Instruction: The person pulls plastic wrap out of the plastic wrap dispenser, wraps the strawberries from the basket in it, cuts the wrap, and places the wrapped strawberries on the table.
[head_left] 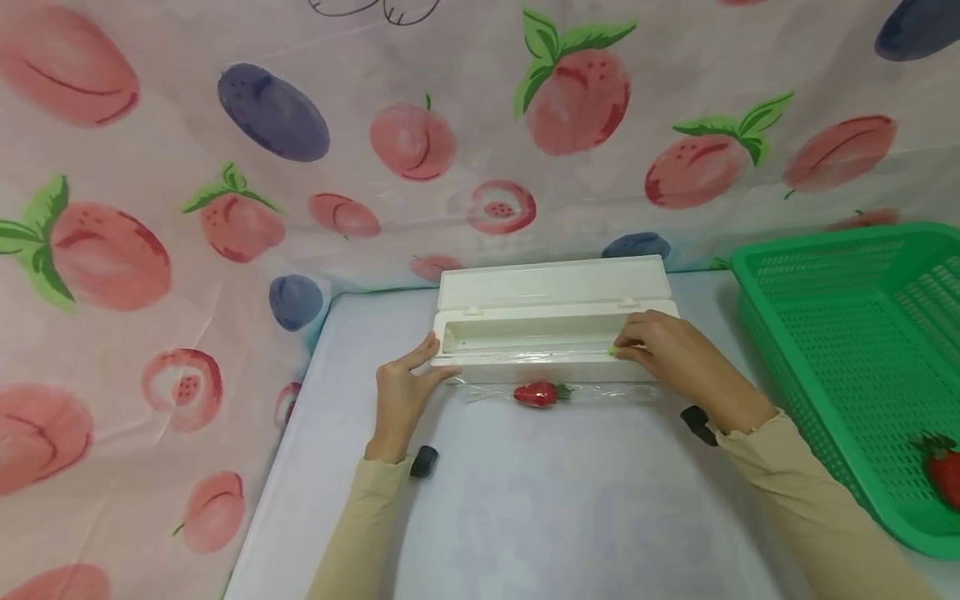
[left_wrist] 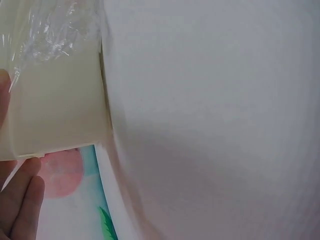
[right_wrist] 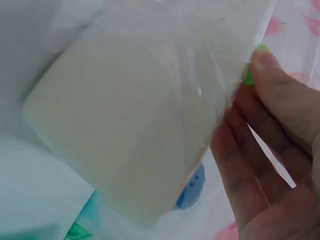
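A white cling film dispenser box point(head_left: 555, 285) stands with its long lid raised at the back. My left hand point(head_left: 399, 398) grips its left end, thumb at the front and fingers at the upper corner. Along the front rim, my right hand point(head_left: 675, 354) pinches a small green slide cutter point(right_wrist: 247, 76) between thumb and finger, toward the right end. Clear cling film point(head_left: 611, 392) hangs over the front wall onto the table, crinkled in the left wrist view. A red strawberry point(head_left: 537, 394) with a green top lies at the film, just before the box.
A green perforated basket point(head_left: 802, 417) stands close on the right, with a strawberry point(head_left: 943, 468) inside. A fruit-print cloth point(head_left: 450, 75) hangs behind the box and down the left side. The white tabletop point(head_left: 555, 508) stretches in front. Black straps point(head_left: 424, 461) sit at both wrists.
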